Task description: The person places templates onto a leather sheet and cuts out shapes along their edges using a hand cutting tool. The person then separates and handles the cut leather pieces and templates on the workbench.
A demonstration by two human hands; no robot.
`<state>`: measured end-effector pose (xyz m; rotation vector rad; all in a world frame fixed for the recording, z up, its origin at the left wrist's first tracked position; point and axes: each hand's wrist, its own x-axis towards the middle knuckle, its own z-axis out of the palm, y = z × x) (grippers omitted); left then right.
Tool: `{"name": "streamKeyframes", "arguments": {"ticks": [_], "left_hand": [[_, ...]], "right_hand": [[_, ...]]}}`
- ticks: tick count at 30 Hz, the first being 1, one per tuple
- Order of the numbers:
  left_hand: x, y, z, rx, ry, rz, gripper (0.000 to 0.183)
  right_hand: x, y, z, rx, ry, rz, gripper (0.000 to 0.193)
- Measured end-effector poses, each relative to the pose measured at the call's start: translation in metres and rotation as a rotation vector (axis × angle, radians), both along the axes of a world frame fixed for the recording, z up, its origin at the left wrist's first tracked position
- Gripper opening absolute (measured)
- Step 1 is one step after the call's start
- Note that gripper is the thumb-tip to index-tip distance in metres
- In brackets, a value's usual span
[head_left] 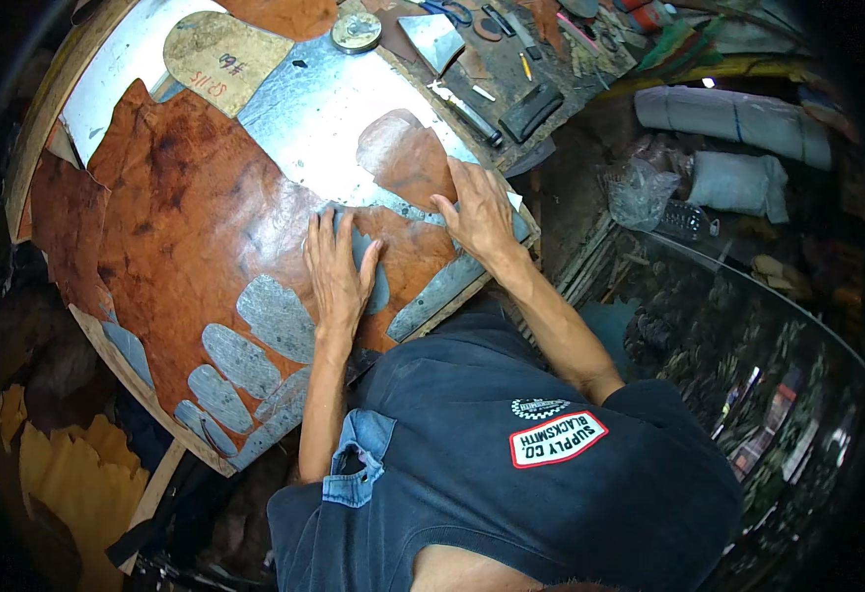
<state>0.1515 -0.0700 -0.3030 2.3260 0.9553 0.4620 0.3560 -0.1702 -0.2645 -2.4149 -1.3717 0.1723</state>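
Note:
A large sheet of reddish-brown leather (176,197) lies over a grey metal-topped table (299,123). Several rounded sole-shaped gaps along its near side let the grey surface show through. My left hand (337,271) rests flat on the leather beside one such gap, fingers stretched out and thumb apart. A rounded brown leather piece (403,158) lies on the bright metal; whether it is separate from the sheet is hard to tell. Against its right end my right hand (477,212) rests, fingers extended and thumb spread. Neither hand grips anything.
A tan shoe-sole-shaped template (223,61) lies at the far edge, near a round metal tin (357,32). To the right sit a cutter knife (467,113), a black block (531,111) and several small tools. Wrapped rolls (733,123) lie beyond the table.

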Motion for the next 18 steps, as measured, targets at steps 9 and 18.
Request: {"name": "streamKeyframes", "arguments": {"ticks": [9, 18], "left_hand": [[0.082, 0.034, -0.004, -0.036, 0.056, 0.001, 0.061], [0.113, 0.028, -0.002, -0.125, -0.126, 0.052, 0.052]], "right_hand": [[0.029, 0.012, 0.004, -0.096, 0.133, 0.083, 0.072], [0.029, 0.008, -0.001, -0.032, 0.386, 0.070, 0.056]]}}
